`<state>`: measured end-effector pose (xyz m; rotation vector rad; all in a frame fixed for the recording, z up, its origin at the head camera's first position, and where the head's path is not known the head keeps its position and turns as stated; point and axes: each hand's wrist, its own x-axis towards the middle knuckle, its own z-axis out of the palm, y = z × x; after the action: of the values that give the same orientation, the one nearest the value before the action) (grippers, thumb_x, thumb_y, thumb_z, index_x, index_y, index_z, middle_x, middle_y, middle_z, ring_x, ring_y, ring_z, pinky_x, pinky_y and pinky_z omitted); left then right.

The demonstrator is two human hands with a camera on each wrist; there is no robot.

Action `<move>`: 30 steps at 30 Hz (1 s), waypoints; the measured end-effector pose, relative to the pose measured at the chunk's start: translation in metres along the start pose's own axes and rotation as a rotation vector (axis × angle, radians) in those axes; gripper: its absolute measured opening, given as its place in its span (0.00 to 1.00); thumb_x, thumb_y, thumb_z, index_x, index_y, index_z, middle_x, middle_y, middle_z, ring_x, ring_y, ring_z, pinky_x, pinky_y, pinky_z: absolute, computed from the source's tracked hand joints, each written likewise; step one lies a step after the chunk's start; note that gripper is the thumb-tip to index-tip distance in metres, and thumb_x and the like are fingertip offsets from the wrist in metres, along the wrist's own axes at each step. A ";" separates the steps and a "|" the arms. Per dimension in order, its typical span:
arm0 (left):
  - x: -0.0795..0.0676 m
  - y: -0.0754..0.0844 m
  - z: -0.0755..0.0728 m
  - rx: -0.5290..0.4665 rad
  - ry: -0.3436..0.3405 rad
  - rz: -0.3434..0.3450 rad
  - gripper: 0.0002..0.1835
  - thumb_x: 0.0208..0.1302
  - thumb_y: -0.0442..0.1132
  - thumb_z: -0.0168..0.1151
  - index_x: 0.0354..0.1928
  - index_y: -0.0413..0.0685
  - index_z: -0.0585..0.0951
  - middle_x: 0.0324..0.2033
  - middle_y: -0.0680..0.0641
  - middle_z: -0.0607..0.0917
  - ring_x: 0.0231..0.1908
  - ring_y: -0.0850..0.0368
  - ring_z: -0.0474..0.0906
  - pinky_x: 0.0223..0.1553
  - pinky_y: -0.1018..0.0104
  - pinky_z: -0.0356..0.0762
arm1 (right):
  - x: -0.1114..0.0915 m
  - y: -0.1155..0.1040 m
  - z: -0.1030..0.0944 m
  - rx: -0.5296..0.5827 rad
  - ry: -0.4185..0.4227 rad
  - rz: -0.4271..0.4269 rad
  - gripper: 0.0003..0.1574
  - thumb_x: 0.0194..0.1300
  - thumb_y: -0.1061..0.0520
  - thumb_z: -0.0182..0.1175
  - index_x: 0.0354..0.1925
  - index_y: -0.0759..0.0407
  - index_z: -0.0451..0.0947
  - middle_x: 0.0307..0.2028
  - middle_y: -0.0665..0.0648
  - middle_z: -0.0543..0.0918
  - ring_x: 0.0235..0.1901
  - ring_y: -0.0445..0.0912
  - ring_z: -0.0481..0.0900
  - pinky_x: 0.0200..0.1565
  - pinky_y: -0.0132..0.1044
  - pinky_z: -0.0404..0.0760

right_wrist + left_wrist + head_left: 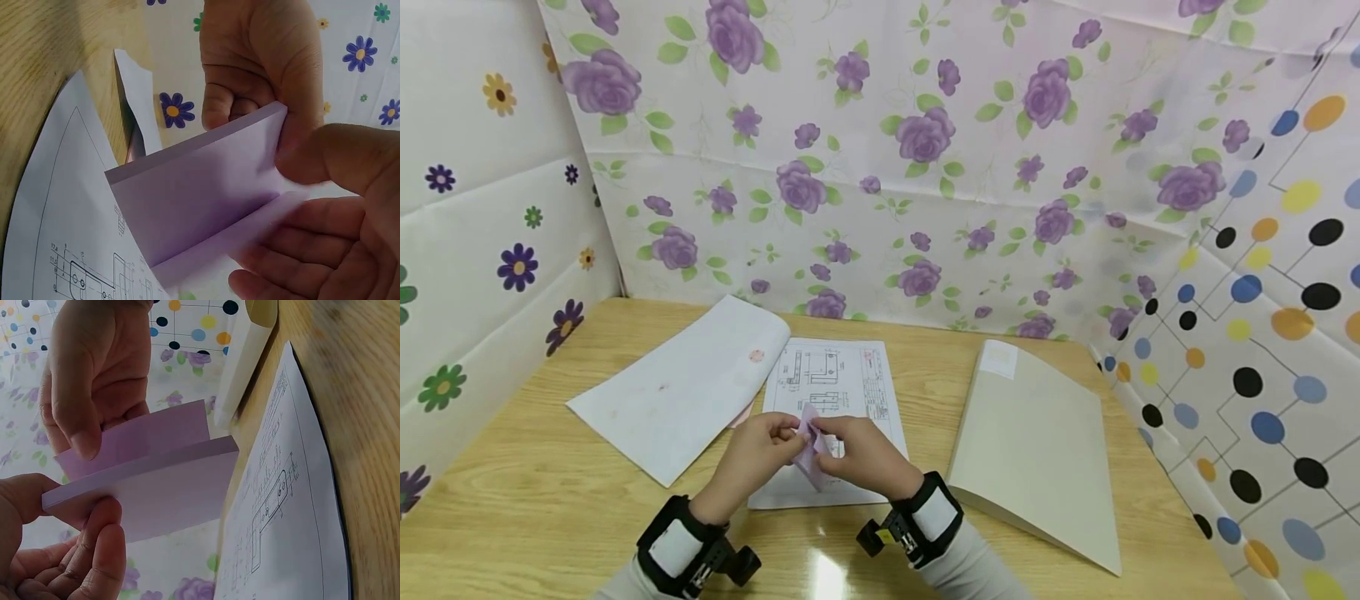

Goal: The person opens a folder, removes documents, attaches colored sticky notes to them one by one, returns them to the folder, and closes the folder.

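Above the drawing sheet (850, 392), raised clear of it, is a pad of purple paper (169, 487). The left hand (762, 447) pinches the pad between thumb and fingers, probably to steady its thick block while a leaf is bent away. The right hand (867, 455) holds that purple leaf (159, 434), its thumb pressed on the paper, seemingly to keep the gap open. On the tabletop (527, 508), a curling white sheet (688, 387) lies left of the drawing sheet and a cream folder (1037, 450) right of it, perhaps leaving the middle for handwork.
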<state>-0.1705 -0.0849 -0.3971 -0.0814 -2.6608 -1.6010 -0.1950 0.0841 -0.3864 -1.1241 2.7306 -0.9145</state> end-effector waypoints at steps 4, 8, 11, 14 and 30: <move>-0.001 0.001 0.001 0.013 0.013 0.016 0.12 0.52 0.33 0.60 0.39 0.35 0.80 0.23 0.49 0.81 0.22 0.63 0.74 0.22 0.72 0.72 | 0.000 0.001 0.002 0.040 0.018 0.022 0.26 0.56 0.66 0.51 0.55 0.64 0.71 0.50 0.58 0.78 0.27 0.36 0.72 0.30 0.22 0.71; -0.002 0.000 0.001 0.034 0.039 0.059 0.11 0.50 0.31 0.61 0.37 0.35 0.81 0.23 0.49 0.81 0.23 0.63 0.74 0.23 0.74 0.72 | -0.001 0.002 0.007 0.102 0.039 0.024 0.26 0.60 0.66 0.51 0.58 0.64 0.67 0.55 0.58 0.74 0.49 0.39 0.74 0.45 0.24 0.74; -0.002 0.000 0.002 0.055 0.064 0.105 0.10 0.49 0.30 0.61 0.35 0.36 0.81 0.22 0.49 0.80 0.22 0.64 0.73 0.22 0.76 0.71 | -0.001 0.004 0.011 0.149 0.067 0.017 0.26 0.61 0.64 0.53 0.59 0.64 0.65 0.56 0.58 0.72 0.55 0.42 0.70 0.52 0.27 0.70; -0.003 0.001 0.003 0.080 0.083 0.152 0.09 0.48 0.29 0.61 0.34 0.37 0.81 0.21 0.50 0.80 0.21 0.65 0.72 0.21 0.76 0.71 | -0.001 0.006 0.013 0.166 0.116 0.035 0.25 0.62 0.65 0.52 0.58 0.61 0.66 0.53 0.58 0.76 0.40 0.37 0.79 0.40 0.19 0.73; -0.005 -0.005 -0.006 0.393 0.177 0.332 0.09 0.45 0.28 0.60 0.32 0.38 0.82 0.18 0.52 0.75 0.19 0.64 0.65 0.19 0.75 0.64 | -0.001 0.018 0.013 0.158 0.135 0.064 0.24 0.61 0.70 0.48 0.54 0.56 0.72 0.44 0.59 0.82 0.13 0.35 0.51 0.19 0.22 0.56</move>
<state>-0.1662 -0.0933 -0.3991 -0.3310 -2.5950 -0.9311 -0.2016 0.0884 -0.4072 -0.9759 2.7201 -1.2132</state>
